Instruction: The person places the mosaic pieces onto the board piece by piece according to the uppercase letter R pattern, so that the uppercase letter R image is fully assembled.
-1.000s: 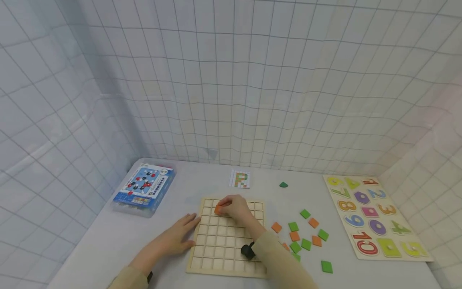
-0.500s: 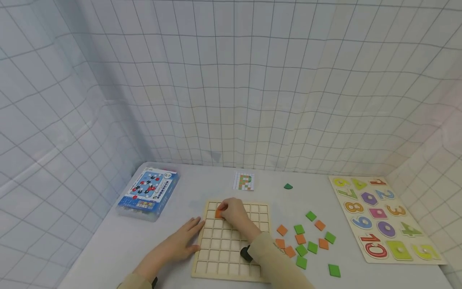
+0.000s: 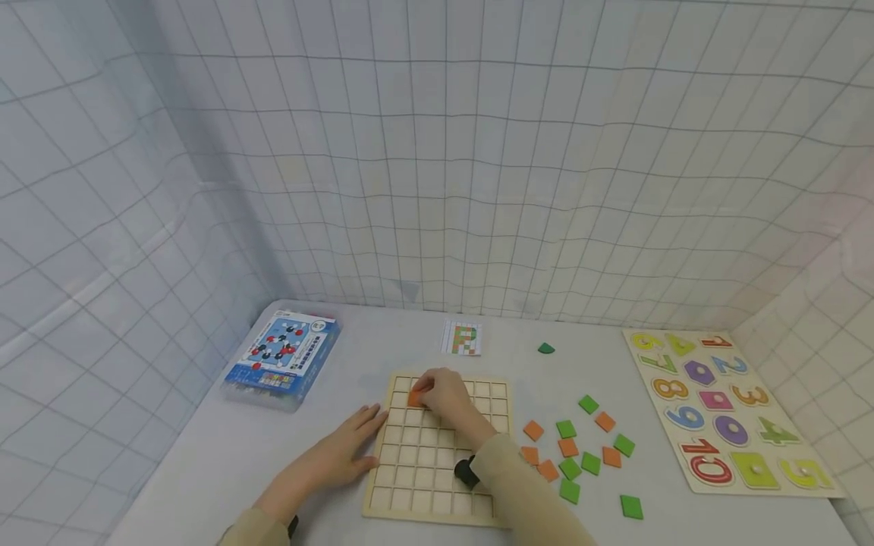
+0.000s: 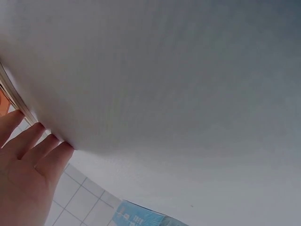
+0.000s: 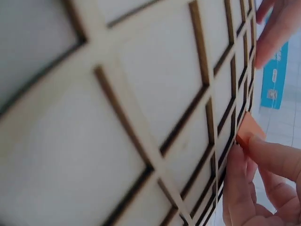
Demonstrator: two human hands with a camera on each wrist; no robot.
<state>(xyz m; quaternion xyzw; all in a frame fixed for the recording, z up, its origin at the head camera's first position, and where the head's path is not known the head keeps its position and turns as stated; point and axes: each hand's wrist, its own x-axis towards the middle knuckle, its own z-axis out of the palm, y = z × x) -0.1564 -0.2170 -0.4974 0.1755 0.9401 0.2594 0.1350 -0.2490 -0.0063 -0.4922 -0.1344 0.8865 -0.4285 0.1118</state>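
Note:
A pale wooden grid board point(image 3: 423, 479) lies in front of me, divided into square cells. My right hand point(image 3: 447, 398) pinches an orange square tile point(image 3: 415, 398) over the upper left cells of the board. In the right wrist view the same tile point(image 5: 250, 128) stands tilted between thumb and fingers, its lower edge right at the grid's dividers. My left hand point(image 3: 339, 453) rests at the board's left edge, fingers straight. From the left wrist, the left hand's fingertips point(image 4: 60, 147) show along the board's side.
Right of the board lie several loose green tiles point(image 3: 631, 506) and orange tiles point(image 3: 533, 431). A small pattern card point(image 3: 462, 338) and a dark green quarter-round piece point(image 3: 546, 348) lie beyond it. A boxed molecule kit point(image 3: 283, 355) stands at left, a number puzzle board point(image 3: 727, 413) at right.
The head view has shifted slightly. My right hand stays at the board's upper left with the orange tile, making only small movements; the left hand keeps its place at the edge.

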